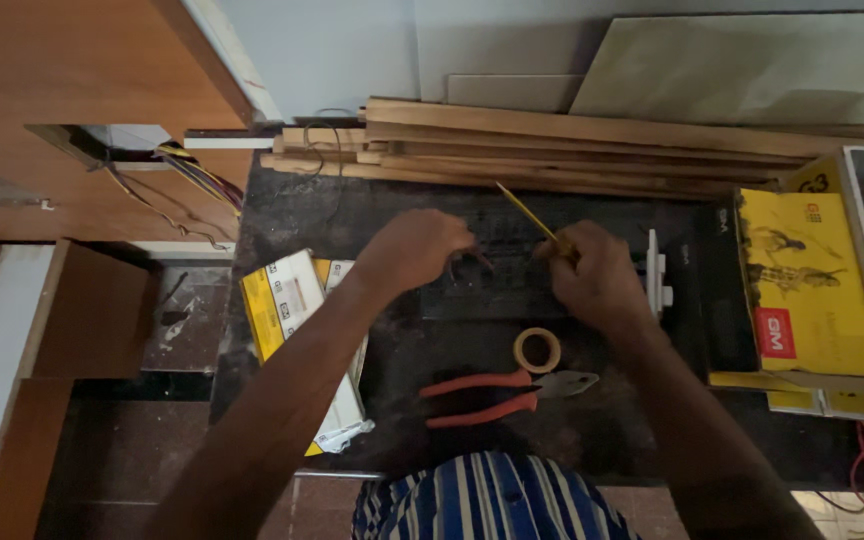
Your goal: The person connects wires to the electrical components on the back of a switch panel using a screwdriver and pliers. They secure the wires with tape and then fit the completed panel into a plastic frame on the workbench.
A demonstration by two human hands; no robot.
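Observation:
My left hand (414, 252) rests with curled fingers on the left part of a dark flat panel (512, 285) lying on the black worktop; it seems to pinch a thin reddish wire, though that is hard to tell. My right hand (592, 272) grips a thin yellow-handled screwdriver (527, 213), its shaft slanting up and to the left over the panel. A white switch part (658, 272) lies just right of that hand.
Orange-handled pliers (497, 395) and a roll of tape (537, 350) lie near the front edge. Yellow boxes (812, 290) sit at the right, a yellow-and-white packet (287, 305) at the left. Wooden strips (552, 145) are stacked at the back. Loose wires (197, 175) hang from the cabinet opening.

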